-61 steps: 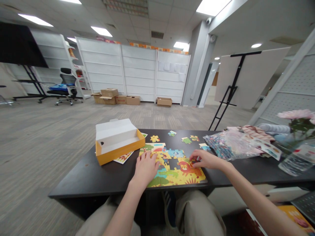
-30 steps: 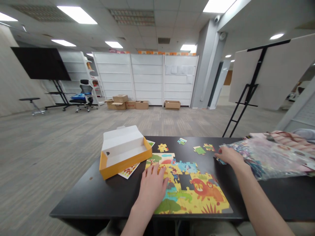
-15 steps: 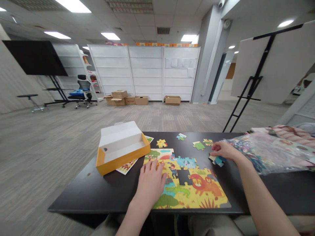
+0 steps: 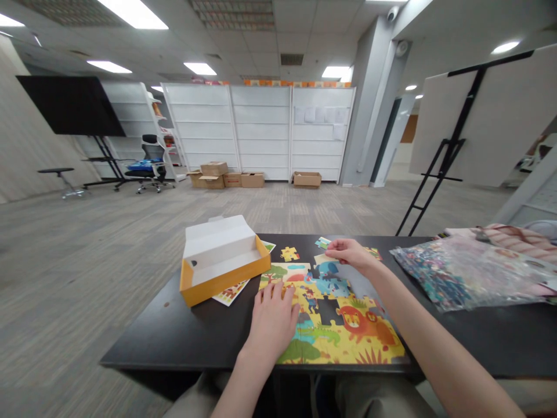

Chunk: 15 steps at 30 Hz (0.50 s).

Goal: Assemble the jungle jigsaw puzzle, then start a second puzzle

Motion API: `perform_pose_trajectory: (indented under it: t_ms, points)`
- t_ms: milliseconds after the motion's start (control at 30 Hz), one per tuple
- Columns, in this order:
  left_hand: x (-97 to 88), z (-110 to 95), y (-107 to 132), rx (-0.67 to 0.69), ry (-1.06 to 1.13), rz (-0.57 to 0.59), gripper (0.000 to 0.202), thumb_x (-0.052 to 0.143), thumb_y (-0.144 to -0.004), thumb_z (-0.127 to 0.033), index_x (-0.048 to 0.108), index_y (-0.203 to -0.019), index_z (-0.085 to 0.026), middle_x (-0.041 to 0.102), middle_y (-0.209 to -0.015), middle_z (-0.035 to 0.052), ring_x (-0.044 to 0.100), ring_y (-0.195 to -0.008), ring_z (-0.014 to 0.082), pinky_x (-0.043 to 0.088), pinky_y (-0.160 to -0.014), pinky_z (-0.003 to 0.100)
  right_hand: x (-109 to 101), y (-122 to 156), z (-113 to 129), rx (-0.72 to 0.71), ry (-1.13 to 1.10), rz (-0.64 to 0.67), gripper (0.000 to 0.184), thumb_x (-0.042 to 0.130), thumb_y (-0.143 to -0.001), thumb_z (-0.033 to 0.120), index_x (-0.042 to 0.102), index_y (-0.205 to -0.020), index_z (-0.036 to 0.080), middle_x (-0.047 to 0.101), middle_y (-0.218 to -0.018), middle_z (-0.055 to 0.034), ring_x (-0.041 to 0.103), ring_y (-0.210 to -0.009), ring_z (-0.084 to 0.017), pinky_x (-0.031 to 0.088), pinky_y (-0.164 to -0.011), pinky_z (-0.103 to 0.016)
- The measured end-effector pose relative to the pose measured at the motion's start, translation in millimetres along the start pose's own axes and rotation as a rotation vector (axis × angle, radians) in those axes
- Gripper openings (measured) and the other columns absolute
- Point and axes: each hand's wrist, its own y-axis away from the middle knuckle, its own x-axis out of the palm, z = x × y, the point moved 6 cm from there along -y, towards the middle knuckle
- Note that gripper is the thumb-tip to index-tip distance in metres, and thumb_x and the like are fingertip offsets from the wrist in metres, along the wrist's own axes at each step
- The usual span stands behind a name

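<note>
A colourful jigsaw puzzle [image 4: 343, 331] with a lion and other animals lies partly assembled on the black table [image 4: 174, 337], with one dark gap near its middle. My left hand [image 4: 274, 319] lies flat on the puzzle's left part, fingers stretched out. My right hand [image 4: 350, 253] hovers over the puzzle's upper edge and pinches a blue and cream puzzle piece [image 4: 325, 263]. Loose pieces lie beyond it: a yellow piece [image 4: 289, 253] and a green-blue piece [image 4: 322, 242].
An open yellow box [image 4: 221, 261] with a white inside stands left of the puzzle, on a printed sheet [image 4: 230, 294]. A clear plastic bag of patterned items [image 4: 461, 270] lies at the right. Behind the table are an easel [image 4: 439, 157], cardboard boxes and white shelving.
My right hand picked up a blue piece from the table beside the plastic bag and carried it left to the puzzle's upper edge. My left hand stayed flat on the puzzle.
</note>
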Motion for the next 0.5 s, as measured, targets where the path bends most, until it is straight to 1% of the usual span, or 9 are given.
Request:
perform_pose_trajectory:
  t_ms: [33,100,167,233,300,367,433,500]
  points:
    - [-0.3,0,0,-0.001,0.000,0.002,0.033,0.051,-0.097,-0.033,0.063,-0.126,-0.023,0.059,-0.139,0.0099,0.051,-0.128,0.0306,0.043,-0.105,0.050,8,-6,-5,0.007,0.001,-0.006,0.048,0.088,-0.054,0.052,0.061,-0.075,0.018,0.057,-0.060,0.0036,0.042,-0.050,-0.007,0.029,-0.044,-0.020]
    - [-0.3,0,0,0.001,-0.001,0.007,0.034,0.051,-0.097,-0.034,0.062,-0.127,-0.023,0.059,-0.138,0.0099,0.051,-0.128,0.0305,0.043,-0.105,0.050,17,-14,-18,0.015,0.023,-0.036,0.049,0.087,-0.053,0.053,0.061,-0.074,0.018,0.057,-0.059,0.0033,0.042,-0.050,-0.008,0.031,-0.044,-0.021]
    - [0.0,0,1,0.005,-0.003,0.006,0.034,0.051,-0.097,-0.035,0.062,-0.128,-0.023,0.059,-0.138,0.0098,0.051,-0.127,0.0305,0.043,-0.105,0.050,18,-18,-29,0.002,0.063,-0.070,0.049,0.086,-0.053,0.054,0.061,-0.074,0.018,0.059,-0.060,0.0027,0.044,-0.050,-0.009,0.032,-0.045,-0.022]
    - [0.6,1,1,0.007,-0.004,0.000,0.035,0.052,-0.097,-0.035,0.062,-0.128,-0.024,0.060,-0.138,0.0096,0.052,-0.126,0.0308,0.043,-0.105,0.050,16,-19,-34,-0.032,0.111,-0.083,0.048,0.085,-0.053,0.054,0.061,-0.075,0.019,0.062,-0.063,0.0016,0.048,-0.052,-0.010,0.035,-0.046,-0.023]
    - [1.5,1,1,0.006,-0.004,-0.006,0.034,0.052,-0.097,-0.034,0.062,-0.128,-0.023,0.060,-0.137,0.0097,0.052,-0.126,0.0312,0.043,-0.104,0.051,15,-17,-35,-0.083,0.195,-0.064,0.044,0.082,-0.056,0.052,0.062,-0.077,0.019,0.065,-0.069,-0.0004,0.053,-0.056,-0.012,0.040,-0.050,-0.025]
    - [2.4,1,1,0.008,-0.004,-0.011,0.034,0.052,-0.097,-0.034,0.062,-0.128,-0.023,0.060,-0.136,0.0100,0.052,-0.126,0.0315,0.043,-0.104,0.051,15,-13,-31,-0.141,0.342,-0.043,0.037,0.079,-0.062,0.048,0.065,-0.080,0.019,0.068,-0.076,-0.0020,0.056,-0.060,-0.014,0.043,-0.055,-0.027]
    - [3.3,0,1,0.011,-0.004,-0.016,0.034,0.052,-0.097,-0.033,0.062,-0.128,-0.023,0.060,-0.136,0.0102,0.052,-0.126,0.0314,0.044,-0.103,0.051,16,-9,-25,-0.198,0.514,-0.028,0.028,0.076,-0.068,0.042,0.068,-0.082,0.019,0.069,-0.077,-0.0023,0.057,-0.062,-0.015,0.044,-0.059,-0.028]
    - [4.2,0,1,0.013,-0.011,-0.017,0.034,0.052,-0.097,-0.033,0.062,-0.127,-0.023,0.060,-0.136,0.0105,0.052,-0.126,0.0314,0.044,-0.103,0.051,18,-4,-19,-0.242,0.638,-0.020,0.021,0.074,-0.072,0.037,0.070,-0.083,0.019,0.069,-0.077,-0.0022,0.057,-0.064,-0.015,0.044,-0.061,-0.028]
